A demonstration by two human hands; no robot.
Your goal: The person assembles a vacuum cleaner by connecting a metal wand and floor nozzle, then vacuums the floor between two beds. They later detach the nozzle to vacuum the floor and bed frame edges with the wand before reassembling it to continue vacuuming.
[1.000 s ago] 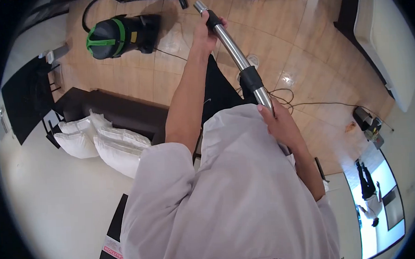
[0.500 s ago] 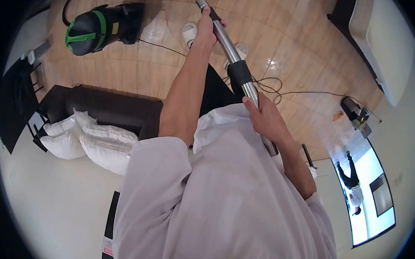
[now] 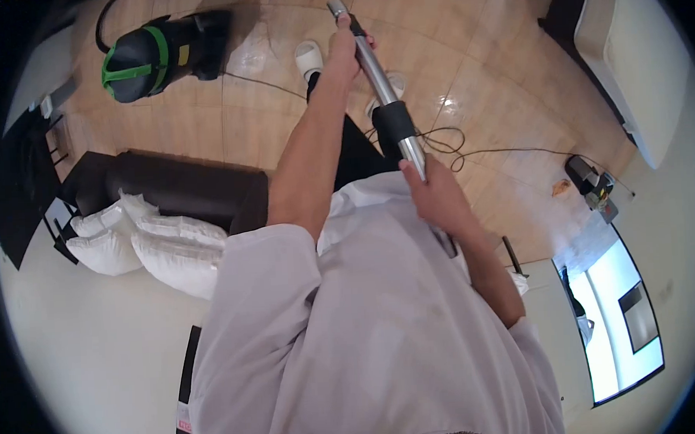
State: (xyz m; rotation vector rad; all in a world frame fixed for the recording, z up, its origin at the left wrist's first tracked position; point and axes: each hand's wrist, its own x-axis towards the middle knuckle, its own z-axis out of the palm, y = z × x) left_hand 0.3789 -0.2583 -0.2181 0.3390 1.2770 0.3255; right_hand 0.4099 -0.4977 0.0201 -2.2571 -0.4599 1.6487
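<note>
A metal tube [image 3: 377,77] with a black collar [image 3: 393,122] runs diagonally in front of my body. Around its upper end, near a dark fitting, my left hand [image 3: 343,53] is closed. My right hand [image 3: 438,196] grips the tube lower down, below the collar, with the thumb along it. The tube's lower end lies close to my shirt [image 3: 382,308]. Beneath it, a white slipper [image 3: 308,57] is on one foot, and the other foot is partly hidden behind the tube.
A black and green vacuum cleaner [image 3: 141,65] stands at upper left. A dark sofa [image 3: 187,185] with white pillows [image 3: 175,259] is at left. A cable [image 3: 507,151] loops over the floor to a small machine [image 3: 590,181]. A mattress [image 3: 628,65] is at upper right, a bright panel [image 3: 616,322] lower right.
The view has shifted slightly, so the vacuum cleaner and sofa appear a little further left. Both hands keep their hold on the tube. The figure in the bright panel has moved towards its left edge.
</note>
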